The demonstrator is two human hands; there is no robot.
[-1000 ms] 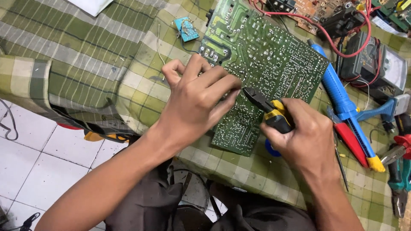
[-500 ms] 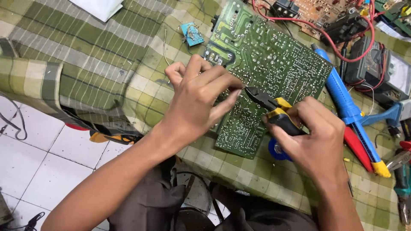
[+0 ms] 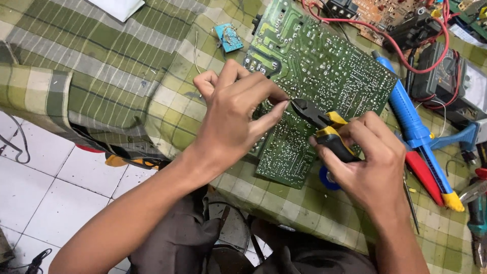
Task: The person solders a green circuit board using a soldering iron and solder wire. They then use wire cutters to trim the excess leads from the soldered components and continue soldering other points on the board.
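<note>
Cutters at the solder side of a green board

Circuit board [image 3: 324, 81], large and green, lies solder side up on the counter [image 3: 101, 66], which is draped in a green and cream checked cloth. Board sits tilted, its long axis running from upper right down toward the near edge of the counter.

Right hand [image 3: 373, 165] is closed round the yellow and black handles of a pair of side cutters [image 3: 320, 123]. Dark cutter tips point left and meet the board's surface near its middle, just at the left hand's fingertips.

Left hand [image 3: 231, 114] rests on the left part of the board, fingers curled, thumb and forefinger pinched together right at the cutter tips. Whatever is pinched is too small to make out.

Around the work:
- Small teal circuit module [image 3: 229, 36] on the cloth, just beyond the left hand, apart from the big board.
- Blue desoldering pump [image 3: 413, 127] with a yellow tip, lying along the board's right edge; a red-handled tool [image 3: 425, 175] just beside it.
- Second brown board [image 3: 385, 15] with red wires at the far right, and a multimeter [image 3: 456, 81] near it.
- Blue tape roll [image 3: 327, 180] partly hidden under the right hand.
- White tiled floor [image 3: 45, 177] below the counter edge at left.
</note>
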